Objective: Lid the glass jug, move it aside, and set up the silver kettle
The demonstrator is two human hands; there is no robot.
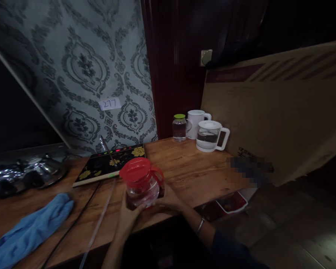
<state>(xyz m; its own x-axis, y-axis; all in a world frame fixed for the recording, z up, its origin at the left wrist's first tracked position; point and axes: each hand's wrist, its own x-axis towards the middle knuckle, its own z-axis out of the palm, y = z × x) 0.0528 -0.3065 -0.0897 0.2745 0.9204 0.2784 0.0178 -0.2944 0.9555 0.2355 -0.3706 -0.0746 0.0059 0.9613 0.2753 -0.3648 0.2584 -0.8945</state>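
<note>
A wooden table (170, 160) carries a crumpled blue cloth (36, 228) at its near left, with a black cord (83, 209) and a clear tube (102, 215) running beside it; farther back lies a black panel (96, 164) with gold flowers, shiny kettles (46, 172) sit to its left, and toward the back right a green-lidded jar (179, 130), a white jug (193, 123) and a clear pitcher (207, 139) stand close together

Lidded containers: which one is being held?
The red-lidded clear jug, between the left hand and right hand. The green-lidded jar, opaque white jug and white-lidded clear jug stand untouched.
</note>
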